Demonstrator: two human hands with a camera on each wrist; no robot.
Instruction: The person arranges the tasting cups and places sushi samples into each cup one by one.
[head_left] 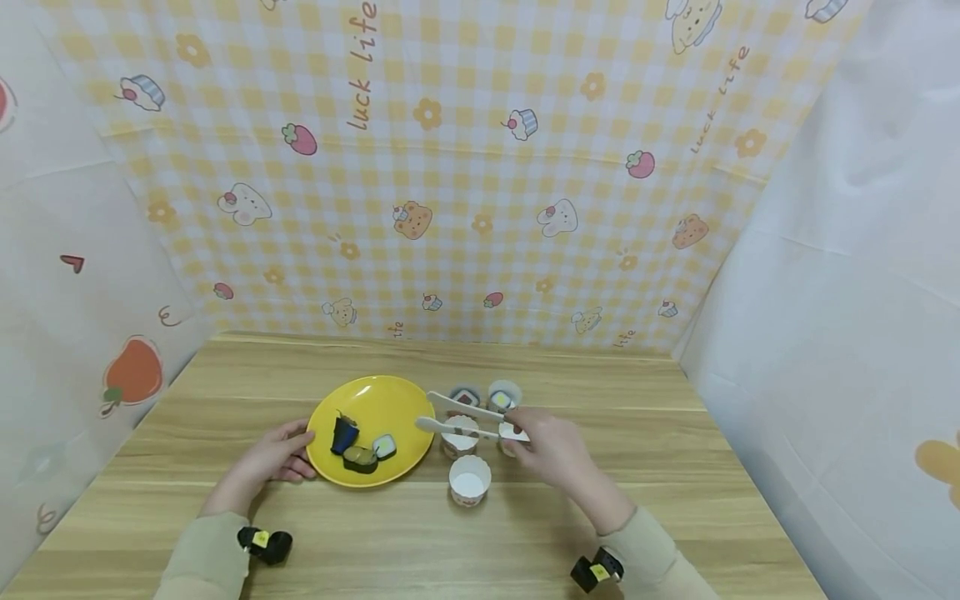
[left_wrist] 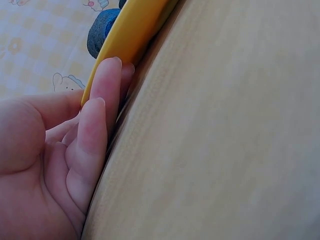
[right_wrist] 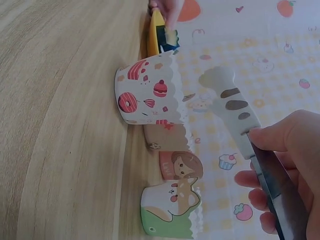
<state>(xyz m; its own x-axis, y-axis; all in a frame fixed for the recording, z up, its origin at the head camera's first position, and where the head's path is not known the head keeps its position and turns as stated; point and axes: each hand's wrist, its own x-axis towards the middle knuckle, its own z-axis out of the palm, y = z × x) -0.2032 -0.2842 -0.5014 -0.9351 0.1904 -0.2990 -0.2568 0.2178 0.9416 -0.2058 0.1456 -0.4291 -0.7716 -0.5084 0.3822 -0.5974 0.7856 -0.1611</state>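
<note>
My left hand point(head_left: 281, 454) grips the left rim of a yellow plate point(head_left: 401, 400), thumb on top and fingers below, as the left wrist view shows. On the plate lie a dark blue wrapped piece point(head_left: 345, 435), a sushi with a yellowish-green topping point(head_left: 361, 459) and a small roll piece point(head_left: 384, 447). My right hand point(head_left: 551, 446) holds pale tongs point(head_left: 468, 407) with cat-paw tips and a dark handle point(right_wrist: 277, 185). Their two arms stand apart and point left, over the middle paper cup point(head_left: 460, 447), with the tips near the plate's right rim.
A front paper cup point(head_left: 469, 492) shows its white inside. Behind, two more cups hold roll pieces, one red-centred point(head_left: 465, 398) and one yellow-centred point(head_left: 500, 401). Another cup point(head_left: 510, 442) is partly covered by my right hand. Patterned cloth point(head_left: 480, 183) stands behind the wooden table point(head_left: 360, 550).
</note>
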